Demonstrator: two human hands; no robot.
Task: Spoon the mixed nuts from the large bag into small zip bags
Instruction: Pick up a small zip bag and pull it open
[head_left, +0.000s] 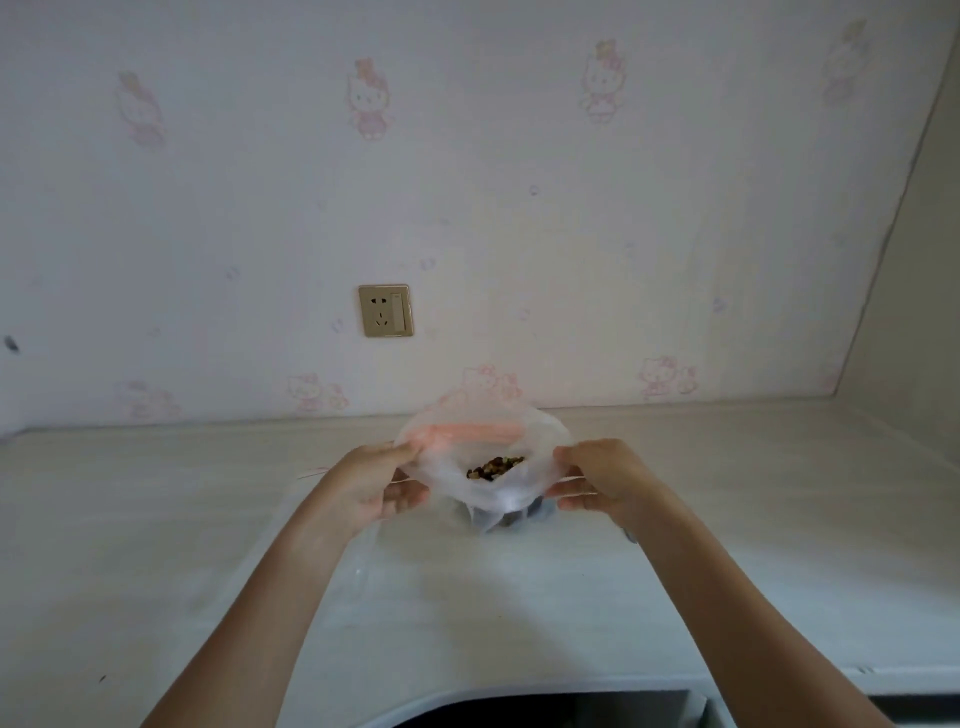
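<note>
A large clear plastic bag (511, 447) with a pink zip strip along its far rim stands on the pale counter (156, 519), its mouth pulled wide. Dark mixed nuts (494, 466) show inside it. My left hand (376, 486) pinches the bag's left rim and my right hand (597, 480) pinches the right rim, holding the opening apart. A thin clear sheet, perhaps a small zip bag (363, 566), lies flat on the counter under my left forearm, with a pink edge (311, 472) showing left of my left hand. No spoon is visible.
A wall with pink cartoon wallpaper rises behind the counter, with a gold power socket (385, 310) on it. A side wall (914, 291) closes the right corner. A dark sink or opening (545, 712) sits at the counter's near edge.
</note>
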